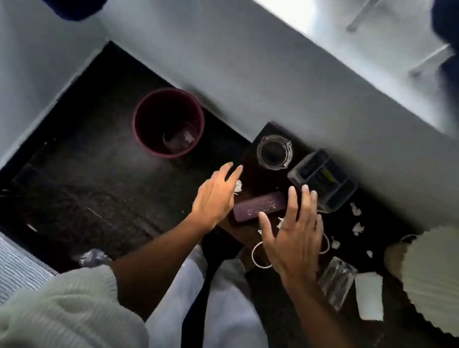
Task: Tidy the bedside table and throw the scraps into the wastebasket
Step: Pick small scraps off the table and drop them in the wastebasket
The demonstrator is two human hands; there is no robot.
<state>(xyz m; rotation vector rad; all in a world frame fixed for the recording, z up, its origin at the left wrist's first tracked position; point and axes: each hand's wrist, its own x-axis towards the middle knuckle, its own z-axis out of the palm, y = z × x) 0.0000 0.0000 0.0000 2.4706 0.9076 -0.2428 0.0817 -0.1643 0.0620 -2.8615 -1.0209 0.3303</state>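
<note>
The task looks barely begun. Far left of the case (pixel 258 209), on the floor, lies one crumpled clear wad (pixel 92 256). It may be rubbish too, though that is a guess. The wastebasket (pixel 145 100) stands on the floor up and left of the case, well apart from it, with one white scrap (pixel 188 137) and a curved clear piece inside.

The left hand (pixel 213 198) hovers at the case's left end with its fingers straight and close together, holding nothing. One scrap (pixel 238 186) sits just beside its fingertips, on the edge of the table (pixel 254 174).

Above the case is one glass ashtray (pixel 274 150). The right hand (pixel 293 236) hovers over the case's right end, fingers spread, and nothing shows in its grip. Under it lie two more scraps, one (pixel 280 222) larger and one (pixel 260 231) tiny.

Below the case is one white ring (pixel 261 256), and a second (pixel 326 243) shows only in part past the right hand. Up and right of the case is one black tray (pixel 323 176).

Right of the case lie four scraps: (pixel 355 209), (pixel 357 228), (pixel 335 243) and (pixel 369 253). That makes seven on the table to bin.

Further right are one glass (pixel 336 279) on its side, one white card (pixel 369 295) and one lamp (pixel 441 278).
</note>
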